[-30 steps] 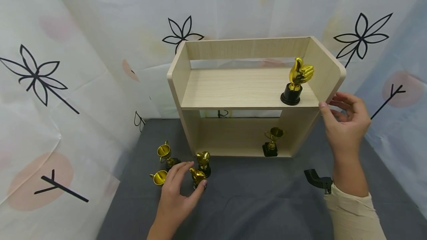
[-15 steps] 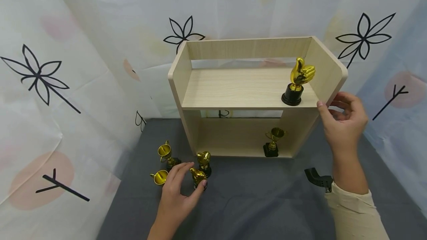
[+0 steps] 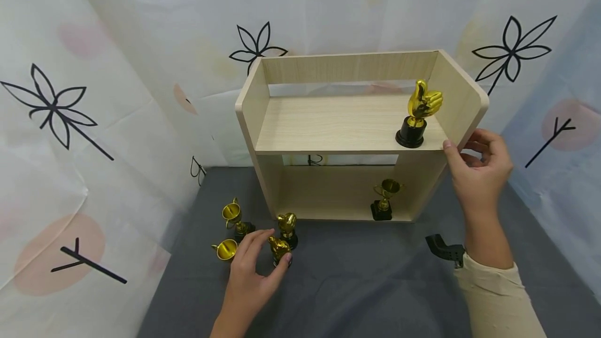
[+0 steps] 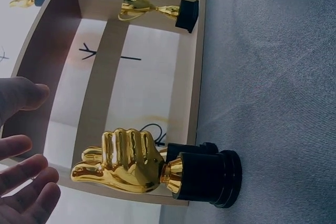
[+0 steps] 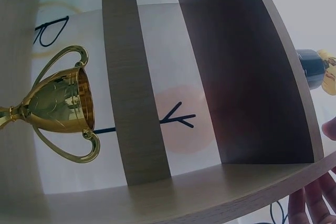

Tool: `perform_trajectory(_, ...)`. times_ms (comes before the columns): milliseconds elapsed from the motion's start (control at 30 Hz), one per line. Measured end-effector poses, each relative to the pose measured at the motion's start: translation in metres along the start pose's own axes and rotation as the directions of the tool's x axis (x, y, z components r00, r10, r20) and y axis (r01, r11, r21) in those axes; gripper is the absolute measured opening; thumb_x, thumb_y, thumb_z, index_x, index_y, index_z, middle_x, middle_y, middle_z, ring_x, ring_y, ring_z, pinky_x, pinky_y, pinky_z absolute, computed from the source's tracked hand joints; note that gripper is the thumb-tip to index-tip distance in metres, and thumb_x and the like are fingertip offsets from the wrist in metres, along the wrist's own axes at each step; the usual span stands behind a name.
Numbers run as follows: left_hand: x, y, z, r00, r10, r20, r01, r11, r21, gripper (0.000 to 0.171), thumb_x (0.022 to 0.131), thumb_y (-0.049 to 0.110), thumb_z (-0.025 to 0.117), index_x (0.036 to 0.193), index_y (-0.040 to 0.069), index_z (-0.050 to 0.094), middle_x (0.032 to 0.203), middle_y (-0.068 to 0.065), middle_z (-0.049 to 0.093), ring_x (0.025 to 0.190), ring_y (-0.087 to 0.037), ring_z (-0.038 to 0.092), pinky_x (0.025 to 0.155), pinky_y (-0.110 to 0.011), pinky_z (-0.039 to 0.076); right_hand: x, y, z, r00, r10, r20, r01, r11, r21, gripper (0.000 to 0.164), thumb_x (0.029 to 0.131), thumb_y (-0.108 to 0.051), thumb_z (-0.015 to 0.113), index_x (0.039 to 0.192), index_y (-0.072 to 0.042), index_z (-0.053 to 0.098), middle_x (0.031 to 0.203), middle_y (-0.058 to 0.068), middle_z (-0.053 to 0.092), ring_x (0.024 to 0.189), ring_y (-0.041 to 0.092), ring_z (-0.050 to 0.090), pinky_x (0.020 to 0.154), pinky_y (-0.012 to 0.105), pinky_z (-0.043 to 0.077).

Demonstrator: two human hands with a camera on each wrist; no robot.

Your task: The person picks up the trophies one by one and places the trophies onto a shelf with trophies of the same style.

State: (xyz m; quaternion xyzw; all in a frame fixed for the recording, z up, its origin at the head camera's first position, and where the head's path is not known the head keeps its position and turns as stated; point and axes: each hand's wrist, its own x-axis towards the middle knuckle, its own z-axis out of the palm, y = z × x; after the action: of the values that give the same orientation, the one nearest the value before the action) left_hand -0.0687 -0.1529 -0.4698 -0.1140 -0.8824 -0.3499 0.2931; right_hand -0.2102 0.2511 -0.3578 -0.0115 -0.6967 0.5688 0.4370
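My left hand [image 3: 251,283] is spread around a gold thumbs-up trophy [image 3: 279,249] with a black base, standing on the grey cloth. In the left wrist view its fingers [image 4: 31,187] are relaxed and apart from the trophy. A second thumbs-up trophy [image 3: 287,228] stands just behind. At the right side of the wooden shelf [image 3: 328,124], my right hand [image 3: 483,171] has its thumb by the front edge and loosely bent fingers [image 5: 315,198] outside the side panel. On the upper board stands a larger thumbs-up trophy [image 3: 413,119]; a gold cup trophy [image 5: 63,103] stands on the lower board.
Two more gold cup trophies, one upright cup [image 3: 232,215] and a nearer cup [image 3: 226,249], stand left of my left hand. A dark curved piece [image 3: 443,248] sticks out at my right wrist. Patterned white cloth [image 3: 141,30] hangs behind and beside the shelf.
My right hand has slid slightly left along the shelf's side, its thumb now a little further over the front edge. My left hand and the trophies have stayed nearly still.
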Motion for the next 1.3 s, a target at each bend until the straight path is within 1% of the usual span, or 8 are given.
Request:
perform_trajectory(200, 0.001, 0.000, 0.002, 1.000, -0.005, 0.004, 0.005, 1.000, -0.016, 0.057, 0.079, 0.019, 0.096, 0.130, 0.009, 0.071, 0.125, -0.002, 0.068, 0.111, -0.025, 0.069, 0.085, -0.043, 0.060, 0.000, 0.001, 0.001, 1.000, 0.012, -0.010, -0.013, 1.000, -0.007, 0.040, 0.088, -0.002, 0.081, 0.127, 0.001, 0.071, 0.108, -0.015, 0.068, 0.093, 0.005, 0.068, 0.076, 0.011, 0.055)
perform_trajectory(367, 0.001, -0.001, 0.004, 1.000, -0.006, 0.007, 0.006, 1.000, -0.003, 0.057, 0.079, 0.020, 0.096, 0.130, 0.009, 0.071, 0.124, -0.003, 0.068, 0.111, -0.021, 0.068, 0.085, -0.043, 0.061, 0.000, 0.001, 0.003, 1.000, 0.007, -0.012, -0.007, 1.000, -0.014, 0.041, 0.088, -0.002, 0.080, 0.128, 0.003, 0.070, 0.108, -0.016, 0.067, 0.093, 0.005, 0.068, 0.076, 0.011, 0.054)
perform_trajectory(533, 0.000, -0.003, 0.006, 1.000, 0.003, -0.001, -0.003, 1.000, 0.006, 0.057, 0.078, 0.019, 0.097, 0.129, 0.009, 0.071, 0.122, -0.004, 0.068, 0.111, -0.019, 0.068, 0.084, -0.043, 0.061, 0.000, 0.003, 0.003, 1.000, 0.002, -0.004, -0.002, 0.999, -0.035, 0.040, 0.089, -0.005, 0.081, 0.128, 0.000, 0.071, 0.107, -0.018, 0.066, 0.093, 0.004, 0.068, 0.076, 0.010, 0.054)
perform_trajectory(767, -0.001, -0.004, 0.006, 1.000, -0.011, 0.004, 0.011, 1.000, -0.004, 0.057, 0.078, 0.020, 0.097, 0.128, 0.009, 0.072, 0.122, -0.005, 0.068, 0.113, -0.020, 0.067, 0.087, -0.044, 0.061, -0.001, 0.007, 0.002, 1.000, -0.006, 0.000, 0.006, 0.999, -0.052, 0.038, 0.090, -0.008, 0.081, 0.127, -0.003, 0.072, 0.109, -0.018, 0.067, 0.094, 0.003, 0.068, 0.076, 0.009, 0.054)
perform_trajectory(933, -0.003, -0.005, 0.007, 0.999, -0.035, 0.016, 0.035, 0.999, -0.009, 0.056, 0.079, 0.021, 0.096, 0.128, 0.010, 0.071, 0.123, -0.003, 0.067, 0.114, -0.019, 0.067, 0.087, -0.043, 0.060, -0.004, 0.009, 0.003, 1.000, -0.001, -0.012, 0.001, 0.999, -0.042, 0.037, 0.091, -0.010, 0.081, 0.125, 0.000, 0.072, 0.108, -0.018, 0.067, 0.094, 0.003, 0.068, 0.076, 0.010, 0.054)
perform_trajectory(1067, -0.003, -0.004, 0.007, 0.999, -0.030, 0.016, 0.030, 1.000, -0.004, 0.057, 0.079, 0.020, 0.096, 0.129, 0.009, 0.071, 0.124, -0.005, 0.067, 0.115, -0.022, 0.066, 0.087, -0.045, 0.060, -0.005, 0.010, 0.004, 1.000, -0.005, -0.027, 0.004, 1.000, -0.029, 0.035, 0.091, -0.010, 0.081, 0.123, -0.001, 0.073, 0.107, -0.017, 0.068, 0.092, 0.003, 0.068, 0.075, 0.010, 0.054)
perform_trajectory(1167, -0.004, -0.003, 0.006, 0.999, -0.036, 0.019, 0.037, 0.999, -0.010, 0.057, 0.080, 0.019, 0.096, 0.130, 0.009, 0.071, 0.126, -0.005, 0.067, 0.117, -0.023, 0.066, 0.090, -0.045, 0.059, -0.006, 0.011, 0.004, 0.999, -0.011, -0.034, 0.010, 1.000, -0.021, 0.035, 0.090, -0.010, 0.082, 0.123, -0.001, 0.073, 0.107, -0.016, 0.068, 0.091, 0.002, 0.068, 0.075, 0.010, 0.054)
perform_trajectory(1300, -0.004, -0.001, 0.005, 0.999, -0.045, 0.016, 0.045, 0.999, -0.014, 0.057, 0.079, 0.019, 0.096, 0.130, 0.010, 0.071, 0.126, -0.005, 0.066, 0.118, -0.021, 0.065, 0.093, -0.040, 0.057, -0.006, 0.012, 0.005, 0.999, -0.001, -0.045, 0.001, 1.000, -0.011, 0.035, 0.091, -0.010, 0.081, 0.123, 0.001, 0.072, 0.107, -0.016, 0.068, 0.092, 0.004, 0.068, 0.076, 0.011, 0.054)
